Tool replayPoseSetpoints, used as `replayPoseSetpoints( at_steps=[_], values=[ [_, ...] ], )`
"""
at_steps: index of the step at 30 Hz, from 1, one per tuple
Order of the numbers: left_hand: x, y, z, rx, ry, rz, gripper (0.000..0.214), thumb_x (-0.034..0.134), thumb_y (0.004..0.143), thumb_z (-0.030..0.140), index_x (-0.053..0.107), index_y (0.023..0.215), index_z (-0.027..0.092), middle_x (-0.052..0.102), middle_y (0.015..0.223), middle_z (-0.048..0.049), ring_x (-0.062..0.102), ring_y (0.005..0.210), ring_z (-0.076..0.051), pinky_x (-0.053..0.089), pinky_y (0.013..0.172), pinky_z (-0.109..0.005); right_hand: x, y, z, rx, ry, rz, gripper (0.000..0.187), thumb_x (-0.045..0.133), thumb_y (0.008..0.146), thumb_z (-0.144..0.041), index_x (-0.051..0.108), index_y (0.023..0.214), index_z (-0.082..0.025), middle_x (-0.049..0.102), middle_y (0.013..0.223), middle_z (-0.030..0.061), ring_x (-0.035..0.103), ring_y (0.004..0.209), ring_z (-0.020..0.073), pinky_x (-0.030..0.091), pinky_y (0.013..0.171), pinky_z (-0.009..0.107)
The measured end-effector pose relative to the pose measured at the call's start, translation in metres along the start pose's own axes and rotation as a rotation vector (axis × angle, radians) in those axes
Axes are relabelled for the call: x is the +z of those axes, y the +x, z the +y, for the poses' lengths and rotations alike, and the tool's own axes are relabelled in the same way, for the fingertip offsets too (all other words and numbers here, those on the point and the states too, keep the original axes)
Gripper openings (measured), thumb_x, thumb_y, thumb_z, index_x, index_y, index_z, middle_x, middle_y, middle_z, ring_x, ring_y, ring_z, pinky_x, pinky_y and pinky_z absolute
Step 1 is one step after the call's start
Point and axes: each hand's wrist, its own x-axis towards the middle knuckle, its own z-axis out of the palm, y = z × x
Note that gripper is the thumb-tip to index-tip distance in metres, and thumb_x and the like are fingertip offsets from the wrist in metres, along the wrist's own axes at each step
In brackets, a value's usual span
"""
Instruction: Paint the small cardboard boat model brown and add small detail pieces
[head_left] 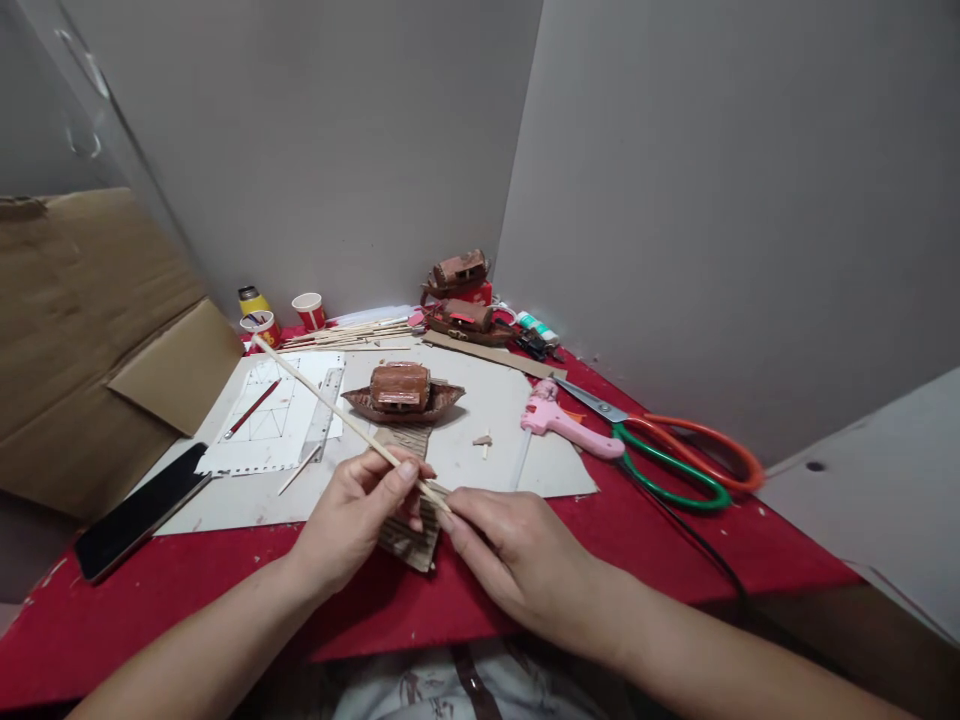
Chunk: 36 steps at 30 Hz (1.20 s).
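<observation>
A long thin wooden stick (322, 397) slants from the upper left down to my fingers. My left hand (367, 500) pinches it partway along, thumb on top. At its lower end, my right hand (517, 550) grips the tip between thumb and fingers. Under the hands lies a strip of corrugated cardboard (412, 550), partly hidden by them. Just beyond stands a small brown model boat (401, 390) with an arched cabin, resting on a white board (480, 410). Small wooden scraps (484, 441) lie to the right of the boat.
Left are a phone (142, 510), a drawing sheet (262, 420), a pencil (253, 408), a ruler (326, 415) and a cardboard box (90, 340). Right are a pink glue gun (566, 422) and large scissors (660, 440). Behind are loose sticks (352, 335), paper cups (308, 310) and two more model boats (469, 320).
</observation>
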Motion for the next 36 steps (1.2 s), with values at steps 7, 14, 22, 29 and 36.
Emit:
replayPoseSetpoints(
  at_steps=[7, 14, 22, 29, 36],
  values=[
    [0.002, -0.008, 0.005, 0.052, 0.035, 0.027, 0.022, 0.072, 0.084, 0.038, 0.063, 0.083, 0.018, 0.067, 0.067, 0.0008, 0.063, 0.061, -0.012, 0.052, 0.062, -0.024, 0.007, 0.005, -0.009, 0.147, 0.37, -0.092, 0.03, 0.038, 0.101, -0.029, 0.056, 0.08, -0.019, 0.061, 0.071, 0.0002, 0.054, 0.064, 0.0112, 0.045, 0.062, 0.024],
    [0.003, -0.015, 0.004, 0.127, 0.188, -0.021, 0.018, 0.065, 0.088, 0.034, 0.064, 0.08, 0.018, 0.064, 0.068, -0.0009, 0.058, 0.06, -0.013, 0.048, 0.058, -0.024, 0.002, 0.007, -0.02, 0.174, 0.34, -0.151, 0.029, 0.035, 0.098, -0.025, 0.056, 0.078, -0.021, 0.062, 0.07, 0.0015, 0.058, 0.063, 0.0154, 0.049, 0.062, 0.027],
    [0.005, -0.027, 0.008, 0.441, 0.576, -0.049, 0.015, 0.058, 0.091, 0.021, 0.07, 0.082, 0.018, 0.069, 0.077, -0.0063, 0.064, 0.073, -0.018, 0.05, 0.069, -0.029, 0.011, 0.006, -0.019, 0.167, 0.318, -0.119, 0.02, 0.044, 0.089, -0.02, 0.062, 0.081, -0.023, 0.066, 0.074, 0.0044, 0.063, 0.074, 0.0212, 0.053, 0.074, 0.033],
    [0.001, -0.021, 0.016, 0.078, 0.105, -0.109, 0.016, 0.064, 0.09, 0.031, 0.062, 0.084, 0.017, 0.067, 0.065, -0.0001, 0.063, 0.057, -0.012, 0.052, 0.056, -0.023, 0.001, 0.004, -0.022, 0.328, 0.618, -0.297, 0.022, 0.035, 0.086, -0.018, 0.052, 0.072, -0.019, 0.052, 0.059, -0.0018, 0.048, 0.056, 0.0116, 0.042, 0.058, 0.023],
    [0.001, -0.017, 0.014, 0.011, 0.058, -0.147, 0.021, 0.07, 0.087, 0.032, 0.063, 0.079, 0.014, 0.066, 0.063, 0.0007, 0.06, 0.056, -0.008, 0.052, 0.057, -0.019, 0.0, 0.0, -0.022, 0.147, 0.283, -0.264, 0.027, 0.033, 0.096, -0.028, 0.045, 0.073, -0.02, 0.05, 0.068, -0.0003, 0.042, 0.06, 0.0116, 0.035, 0.06, 0.026]
  ],
)
